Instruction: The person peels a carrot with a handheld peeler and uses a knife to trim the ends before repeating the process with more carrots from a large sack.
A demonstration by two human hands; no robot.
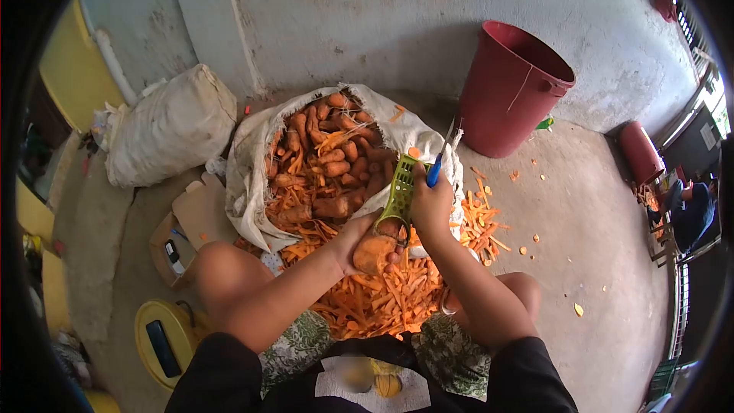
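Observation:
My left hand (352,242) is wrapped round a thick, partly peeled carrot (373,255), its peeled side bright orange. In my right hand (433,205) is a green peeler (399,193) with a holed handle, its lower end against the carrot. The same hand also holds a blue-handled knife (434,171), blade pointing up and away. Below both hands spreads a heap of carrot peelings (375,306) between my legs. Just beyond, an open white sack (248,199) holds many unpeeled carrots (336,157) with some peelings among them.
A tall dark red bin (505,99) stands by the wall at right. A full white sack (172,130) leans at left. Near my left knee are an open cardboard box (164,248) and a yellow lid (149,329) bearing a phone (162,348). Another person (692,210) is at far right.

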